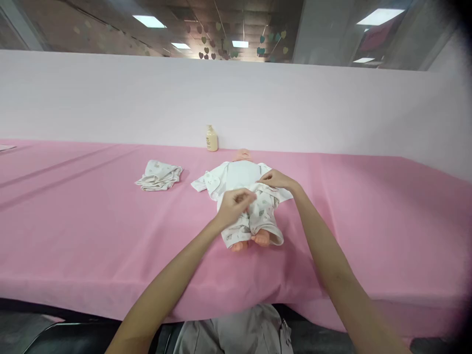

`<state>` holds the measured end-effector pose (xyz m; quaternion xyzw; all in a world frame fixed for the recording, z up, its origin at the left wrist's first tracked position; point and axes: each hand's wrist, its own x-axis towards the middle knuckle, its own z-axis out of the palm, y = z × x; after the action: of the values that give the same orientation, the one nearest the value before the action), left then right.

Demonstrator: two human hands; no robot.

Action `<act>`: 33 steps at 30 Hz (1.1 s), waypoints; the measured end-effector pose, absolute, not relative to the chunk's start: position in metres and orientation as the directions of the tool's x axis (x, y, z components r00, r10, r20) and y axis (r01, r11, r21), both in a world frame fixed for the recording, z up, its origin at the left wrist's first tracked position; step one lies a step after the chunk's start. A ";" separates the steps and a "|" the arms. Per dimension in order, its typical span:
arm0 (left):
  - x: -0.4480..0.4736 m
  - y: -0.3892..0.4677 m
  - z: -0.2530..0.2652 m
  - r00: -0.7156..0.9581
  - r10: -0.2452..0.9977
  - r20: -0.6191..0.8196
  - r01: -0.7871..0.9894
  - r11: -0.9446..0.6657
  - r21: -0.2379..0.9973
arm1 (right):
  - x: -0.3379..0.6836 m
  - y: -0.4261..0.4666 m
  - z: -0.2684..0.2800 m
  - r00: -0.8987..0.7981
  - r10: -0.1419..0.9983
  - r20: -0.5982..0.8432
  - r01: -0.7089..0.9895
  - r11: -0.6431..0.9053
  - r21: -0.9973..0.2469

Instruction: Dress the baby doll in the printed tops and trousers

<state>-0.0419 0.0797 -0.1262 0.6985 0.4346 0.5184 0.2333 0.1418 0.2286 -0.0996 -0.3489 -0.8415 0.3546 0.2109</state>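
A baby doll [243, 155] lies on its back on the pink-covered table, its feet toward me. It wears a white top [241, 173] with spread sleeves and white pants [263, 211] with a small leaf print. My right hand [276, 180] pinches the waistband of the pants on the right side. Over the left part of the pants is my left hand [236, 204], its fingers curled together and slightly blurred; what they grip, if anything, is hidden. Both bare feet [261, 238] of the doll stick out of the pant legs.
Left of the doll lies a folded printed cloth [159, 176]. A pale yellow bottle [211, 139] stands at the back against the white wall [147, 98]. The pink tablecloth [92, 236] has creases and hangs over the front edge.
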 end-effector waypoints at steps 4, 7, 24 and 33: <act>-0.070 0.108 -0.139 -0.230 0.748 0.622 0.476 -0.471 0.743 | 0.142 0.221 -0.087 -0.774 0.633 0.009 0.480 0.597 -0.643; -0.078 0.117 -0.152 -0.073 0.747 0.661 0.638 -0.475 0.607 | 0.135 0.214 -0.082 -0.816 0.578 -0.001 0.480 0.677 -0.558; -0.057 0.096 -0.152 -0.043 0.800 0.598 0.681 -0.414 0.604 | 0.109 0.179 -0.069 -0.755 0.593 0.279 0.425 0.768 -0.480; -0.074 0.108 -0.145 0.048 0.893 0.447 0.634 -0.373 0.677 | 0.114 0.191 -0.074 -0.698 0.705 0.123 0.508 0.610 -0.608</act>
<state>-0.0738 0.1081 -0.1452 0.7082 0.5392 0.4303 0.1503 0.1140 0.1907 -0.0742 -0.3451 -0.8792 0.2759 0.1785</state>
